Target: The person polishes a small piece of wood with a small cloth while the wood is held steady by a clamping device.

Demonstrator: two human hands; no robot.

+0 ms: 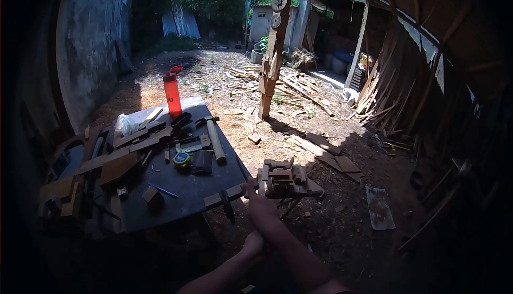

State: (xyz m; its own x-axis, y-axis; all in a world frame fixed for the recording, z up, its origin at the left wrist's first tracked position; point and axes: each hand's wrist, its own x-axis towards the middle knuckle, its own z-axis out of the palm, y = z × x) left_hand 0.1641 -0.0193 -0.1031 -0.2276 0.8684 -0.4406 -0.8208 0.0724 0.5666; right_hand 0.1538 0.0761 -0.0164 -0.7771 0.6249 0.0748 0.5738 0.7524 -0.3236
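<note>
My right hand [262, 208] is at the table's front right corner, its fingers closed by the end of a wooden strip [216, 200]. A thin dark blade-like edge [243, 170] runs up from the fingers; what they hold is too dark to make out. My left hand [253, 244] is lower, close to the right wrist, its fingers hidden in shadow. A black clamp [227, 207] sits on the strip at the table edge. Just right of my right hand is a stack of small wooden blocks [281, 176] on a low stand.
The dark table [187, 208] bears a hammer [216, 142], a green tape measure [182, 159], a red bottle [171, 95], a pen [163, 190], a wooden block [153, 198] and boards. A wooden post [273, 53] stands beyond. Planks [320, 147] and scraps litter the ground.
</note>
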